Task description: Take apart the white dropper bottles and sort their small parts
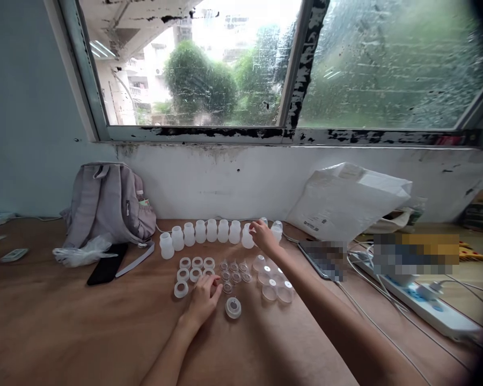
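Note:
A curved row of small white plastic bottles (201, 231) stands on the brown table (64, 327) below the window. My right hand (262, 236) reaches to the row's right end, fingers closed around one bottle (248, 236). In front of the row lie white screw rings (196, 262), small clear valve pieces (235, 271) and clear domed caps (273, 284). My left hand (203, 297) rests with curled fingers on the table by the rings; whether it holds a piece is hidden. An assembled ring with insert (233, 307) lies just right of my left hand.
A grey backpack (108, 203) leans on the wall at left, with a crumpled plastic bag (80, 253) and a black phone (107, 264) before it. A white paper bag (346, 201), another phone (320, 258), cables and a power strip (426, 306) are at right.

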Motion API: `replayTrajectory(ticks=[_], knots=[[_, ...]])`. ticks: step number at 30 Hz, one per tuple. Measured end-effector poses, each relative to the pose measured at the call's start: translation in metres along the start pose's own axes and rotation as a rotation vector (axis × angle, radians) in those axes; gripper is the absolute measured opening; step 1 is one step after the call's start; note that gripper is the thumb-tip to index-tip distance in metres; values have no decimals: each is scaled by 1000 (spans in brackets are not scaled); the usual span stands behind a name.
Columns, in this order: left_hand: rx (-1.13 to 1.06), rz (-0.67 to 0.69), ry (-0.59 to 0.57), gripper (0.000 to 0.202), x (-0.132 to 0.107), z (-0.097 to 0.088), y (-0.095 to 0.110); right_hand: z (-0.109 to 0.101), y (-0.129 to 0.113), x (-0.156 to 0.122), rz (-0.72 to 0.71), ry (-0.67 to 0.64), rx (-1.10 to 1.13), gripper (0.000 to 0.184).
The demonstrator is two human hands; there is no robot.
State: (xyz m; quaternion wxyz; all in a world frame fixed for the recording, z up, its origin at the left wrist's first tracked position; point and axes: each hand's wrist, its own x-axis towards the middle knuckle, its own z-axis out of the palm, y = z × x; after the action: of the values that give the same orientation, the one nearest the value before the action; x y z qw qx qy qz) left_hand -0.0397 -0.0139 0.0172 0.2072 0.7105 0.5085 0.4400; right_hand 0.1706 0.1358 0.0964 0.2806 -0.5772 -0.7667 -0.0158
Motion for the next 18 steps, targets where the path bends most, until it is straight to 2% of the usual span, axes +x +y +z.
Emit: replayTrajectory(ticks=[7, 13, 18], knots=[[-20, 26, -147, 26, -2, -7, 13, 26, 10, 14, 78, -47, -106, 16], [31, 66, -314, 38, -2, -8, 17, 31, 17, 22, 131, -65, -135, 18], [95, 138, -380, 58, -5, -3, 15, 30, 18, 21, 128, -59, -106, 19]])
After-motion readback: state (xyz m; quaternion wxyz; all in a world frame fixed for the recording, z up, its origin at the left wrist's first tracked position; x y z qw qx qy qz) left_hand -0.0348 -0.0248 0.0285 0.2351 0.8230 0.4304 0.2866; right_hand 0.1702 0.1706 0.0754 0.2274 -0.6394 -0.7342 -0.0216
